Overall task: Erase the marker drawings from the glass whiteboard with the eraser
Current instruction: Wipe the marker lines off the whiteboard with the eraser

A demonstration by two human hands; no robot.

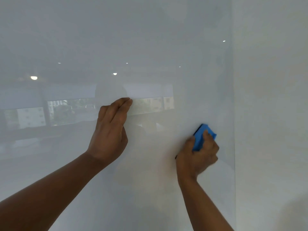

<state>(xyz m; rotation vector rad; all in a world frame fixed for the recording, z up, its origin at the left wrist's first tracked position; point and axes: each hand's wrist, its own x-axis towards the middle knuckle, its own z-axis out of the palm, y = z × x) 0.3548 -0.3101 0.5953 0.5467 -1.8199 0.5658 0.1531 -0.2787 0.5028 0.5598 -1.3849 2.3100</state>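
R hand (199, 155) clenched around blue eraser (202, 136), pressing it flat to glass whiteboard (150, 47), close to board's R edge. Eraser stuck out above the fingers; hand slightly blurred. L hand (110, 130) well apart to the L of it, released, holding nothing, fingers together w/ tips on the glass. Room lights and windows reflected above L hand.

Both forearms were bare to the frame edge. Left hand (110, 130) and right hand (198, 157) were ungloved; right hand motion-blurred.
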